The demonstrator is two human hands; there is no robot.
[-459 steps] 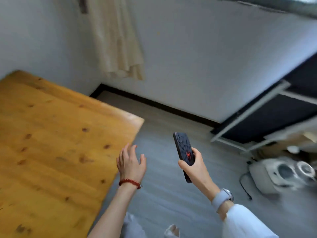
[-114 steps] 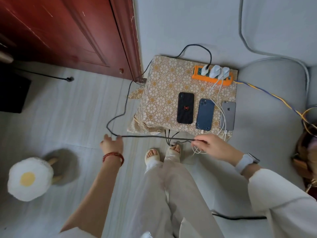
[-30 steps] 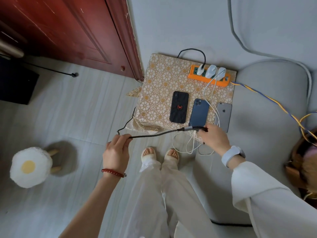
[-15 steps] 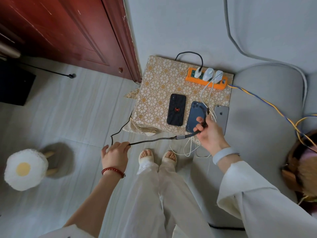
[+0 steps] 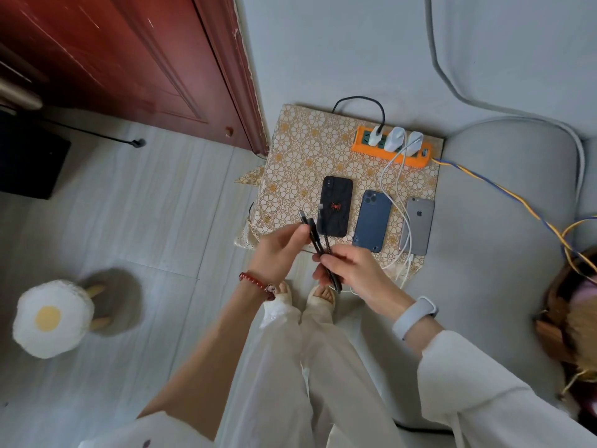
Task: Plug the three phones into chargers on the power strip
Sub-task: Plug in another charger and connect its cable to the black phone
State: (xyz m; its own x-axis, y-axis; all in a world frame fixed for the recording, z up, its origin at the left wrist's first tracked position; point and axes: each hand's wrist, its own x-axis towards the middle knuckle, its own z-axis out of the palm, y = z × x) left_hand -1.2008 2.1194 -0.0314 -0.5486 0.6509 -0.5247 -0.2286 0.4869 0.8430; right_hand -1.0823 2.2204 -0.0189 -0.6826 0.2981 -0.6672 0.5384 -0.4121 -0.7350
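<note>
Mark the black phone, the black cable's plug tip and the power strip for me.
Black phone [image 5: 336, 205]: head view, middle of its back.
Plug tip [image 5: 302, 215]: head view, metal end above the left hand's fingers.
Power strip [image 5: 416, 160]: head view, orange front edge.

From my remote view, the floor is pale grey plank. A dark red wooden door stands up and left of the grip, its frame meeting a light grey wall straight beyond. A patterned gold-and-cream cloth covers a low stand just past the grip. A grey cushioned seat lies to the right. A fried-egg stool stands well to the lower left. Soft, even daylight.
</note>
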